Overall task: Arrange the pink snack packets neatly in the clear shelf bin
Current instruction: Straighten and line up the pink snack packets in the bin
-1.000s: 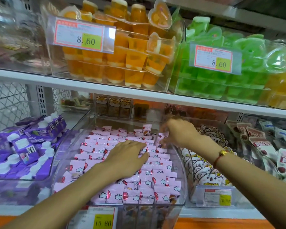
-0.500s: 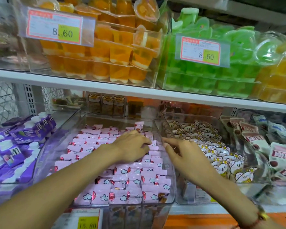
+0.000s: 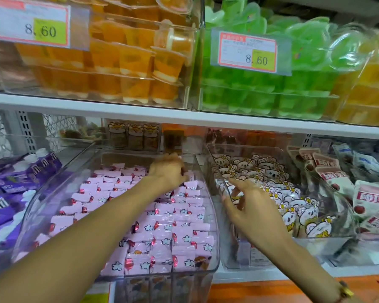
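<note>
Item: pink snack packets point(image 3: 162, 228), a large lot, lay in overlapping rows inside the clear shelf bin point(image 3: 42, 206) at the six o'clock centre of the lower shelf; the front rows near the lip sat flat and squared, apparently so the printed faces read from the aisle, while the rows toward twelve o'clock looked looser and slightly tilted. Left hand point(image 3: 169, 169): reached across to the bin's far right corner, at about one o'clock of the packet field, fingers curled down onto the rearmost packets; whether it pinched a packet or only pressed on it could not be told, as the fingertips were hidden. The reach suggested the back corner was the part being tidied. Right hand point(image 3: 252, 206): hovered at the bin's right wall, at three o'clock, fingers loosely spread and forefinger extended, holding nothing; likely placed to steady the wall or square the row ends. Adjoining stock: purple packets point(image 3: 11, 182) in the bin at nine o'clock; koala-print packets point(image 3: 271, 184) in the bin at three o'clock, just beside the wall the right hand overlapped. Upper shelf at twelve o'clock: orange jelly cups point(image 3: 123, 62) and green jelly cups point(image 3: 260, 92), each bin fronted by a price tag point(image 3: 248, 51).
</note>
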`<state>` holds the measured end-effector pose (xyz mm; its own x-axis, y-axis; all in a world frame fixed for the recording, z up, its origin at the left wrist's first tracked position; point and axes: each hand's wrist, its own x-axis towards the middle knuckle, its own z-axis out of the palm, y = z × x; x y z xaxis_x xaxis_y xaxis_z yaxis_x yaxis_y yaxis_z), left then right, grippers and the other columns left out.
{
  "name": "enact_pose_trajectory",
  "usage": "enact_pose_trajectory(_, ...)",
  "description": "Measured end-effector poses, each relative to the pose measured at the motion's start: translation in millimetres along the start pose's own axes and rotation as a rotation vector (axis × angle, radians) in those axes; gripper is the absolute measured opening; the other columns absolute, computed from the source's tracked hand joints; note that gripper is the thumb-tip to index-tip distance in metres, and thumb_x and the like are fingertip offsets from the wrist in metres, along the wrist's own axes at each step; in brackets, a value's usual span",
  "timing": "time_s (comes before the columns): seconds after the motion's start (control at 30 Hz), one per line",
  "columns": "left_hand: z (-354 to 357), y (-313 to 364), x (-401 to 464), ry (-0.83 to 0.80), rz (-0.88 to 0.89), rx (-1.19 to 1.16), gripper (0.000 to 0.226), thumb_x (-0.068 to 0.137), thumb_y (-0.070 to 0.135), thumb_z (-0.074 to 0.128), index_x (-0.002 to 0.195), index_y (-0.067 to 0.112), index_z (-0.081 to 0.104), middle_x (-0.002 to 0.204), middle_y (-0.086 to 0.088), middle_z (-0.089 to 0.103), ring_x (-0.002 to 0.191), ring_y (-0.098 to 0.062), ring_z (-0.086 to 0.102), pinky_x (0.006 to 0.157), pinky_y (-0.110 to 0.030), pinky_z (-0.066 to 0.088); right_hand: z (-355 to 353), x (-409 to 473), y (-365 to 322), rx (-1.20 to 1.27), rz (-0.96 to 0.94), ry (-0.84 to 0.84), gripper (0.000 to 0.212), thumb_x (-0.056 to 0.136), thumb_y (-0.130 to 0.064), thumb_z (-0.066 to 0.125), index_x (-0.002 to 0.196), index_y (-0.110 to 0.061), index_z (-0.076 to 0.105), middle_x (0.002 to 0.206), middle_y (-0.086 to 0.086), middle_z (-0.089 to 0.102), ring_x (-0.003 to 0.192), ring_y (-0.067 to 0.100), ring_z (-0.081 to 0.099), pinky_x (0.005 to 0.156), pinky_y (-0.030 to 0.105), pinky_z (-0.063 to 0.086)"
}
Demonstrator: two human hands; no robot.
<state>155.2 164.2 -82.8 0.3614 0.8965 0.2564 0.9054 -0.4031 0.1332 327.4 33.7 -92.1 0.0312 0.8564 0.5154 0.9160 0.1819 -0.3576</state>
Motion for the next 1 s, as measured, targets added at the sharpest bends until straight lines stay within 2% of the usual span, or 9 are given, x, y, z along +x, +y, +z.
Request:
enact_pose_trajectory(0.2, -4.7, -0.3, -3.1, 0.069, -0.071, -0.358, 0.006, 0.089, 0.029, 0.063, 0.084, 0.026, 0.063, 0.100, 0.004, 0.066, 0.090, -0.014, 0.060, 0.076, -0.032, 0.054, 1.6, -2.1, 3.8, 0.027, 0.031, -0.026, 0.037, 0.089, -0.033, 0.056, 0.125, -0.024, 0.059, 0.092, -0.008, 0.060, 0.071, 0.015, 0.057, 0.060, 0.026, 0.040)
enact_pose_trajectory(0.37, -26.1, 7.9, -11.3, 0.259, -0.227, -0.993, 0.008, 0.094, 0.018, 0.055, 0.089, 0.011, 0.054, 0.112, -0.016, 0.064, 0.104, -0.031, 0.061, 0.083, -0.041, 0.052, -1.3, 2.7, 6.3, 0.107, 0.086, -0.054, 0.031, 0.089, -0.036, 0.058, 0.118, -0.025, 0.062, 0.085, -0.010, 0.062, 0.061, 0.010, 0.058, 0.060, 0.028, 0.045)
enact_pose_trajectory(0.47, -45.3, 12.8, -32.6, 0.387, -0.365, -1.316, 0.012, 0.095, 0.015, 0.053, 0.101, 0.005, 0.056, 0.113, -0.016, 0.064, 0.103, -0.027, 0.062, 0.091, -0.042, 0.052, -8.2, 6.1, 3.4, 0.127, 0.094, -0.025, 0.024, 0.089, -0.035, 0.059, 0.111, -0.027, 0.065, 0.083, -0.013, 0.062, 0.065, 0.004, 0.059, 0.061, 0.027, 0.045)
enact_pose_trajectory(0.57, -57.3, 14.1, -67.9, 0.472, -0.438, -1.494, 0.016, 0.096, 0.016, 0.053, 0.107, 0.006, 0.056, 0.109, -0.010, 0.064, 0.095, -0.013, 0.062, 0.082, -0.023, 0.056, -16.0, 7.5, -8.8, 0.230, 0.053, 0.084, 0.016, 0.088, -0.027, 0.060, 0.102, -0.027, 0.068, 0.084, -0.016, 0.065, 0.071, 0.001, 0.059, 0.060, 0.018, 0.043)
enact_pose_trajectory(0.63, -59.4, 13.4, -91.9, 0.464, -0.452, -1.564, 0.020, 0.096, 0.018, 0.052, 0.111, 0.005, 0.056, 0.105, -0.010, 0.066, 0.091, -0.008, 0.063, 0.072, -0.014, 0.056, -20.0, 5.8, -23.7, 0.332, -0.030, 0.151, 0.013, 0.087, -0.023, 0.063, 0.098, -0.028, 0.067, 0.087, -0.015, 0.067, 0.078, -0.002, 0.058, 0.061, 0.009, 0.041)
enact_pose_trajectory(0.73, -56.7, 10.8, -117.9, 0.372, -0.492, -1.723, 0.019, 0.096, 0.017, 0.053, 0.109, 0.005, 0.061, 0.103, -0.010, 0.071, 0.095, -0.012, 0.067, 0.073, -0.019, 0.057, -19.7, -1.2, -49.7, 0.389, -0.217, 0.071, 0.032, 0.083, -0.034, 0.066, 0.114, -0.035, 0.057, 0.106, -0.020, 0.060, 0.095, -0.007, 0.053, 0.077, 0.007, 0.041)
enact_pose_trajectory(0.83, -60.7, 9.3, -129.2, 0.254, -0.571, -2.000, 0.016, 0.094, 0.015, 0.056, 0.097, 0.004, 0.067, 0.096, -0.008, 0.073, 0.086, -0.015, 0.071, 0.066, -0.021, 0.059, -14.6, -6.9, -67.5, 0.243, -0.381, -0.032, 0.053, 0.082, -0.037, 0.067, 0.130, -0.034, 0.044, 0.123, -0.018, 0.048, 0.115, -0.001, 0.044, 0.093, 0.015, 0.038)
enact_pose_trajectory(0.9, -63.9, 8.0, -132.5, 0.198, -0.583, -2.093, 0.015, 0.092, 0.015, 0.058, 0.092, 0.004, 0.069, 0.088, -0.007, 0.075, 0.075, -0.016, 0.073, 0.057, -0.022, 0.058, -13.9, -7.4, -72.9, 0.212, -0.420, 0.018, 0.049, 0.084, -0.023, 0.068, 0.128, -0.029, 0.050, 0.121, -0.012, 0.055, 0.112, 0.008, 0.051, 0.091, 0.025, 0.044)
enact_pose_trajectory(1.0, -64.5, 4.5, -135.4, 0.199, -0.471, -1.947, 0.020, 0.093, 0.028, 0.057, 0.103, 0.012, 0.065, 0.094, -0.002, 0.074, 0.081, -0.012, 0.072, 0.059, -0.023, 0.057, -16.9, -5.8, -75.9, 0.501, -0.221, -0.021, 0.038, 0.080, -0.019, 0.074, 0.116, -0.024, 0.064, 0.104, -0.014, 0.069, 0.091, 0.001, 0.064, 0.076, 0.017, 0.050)
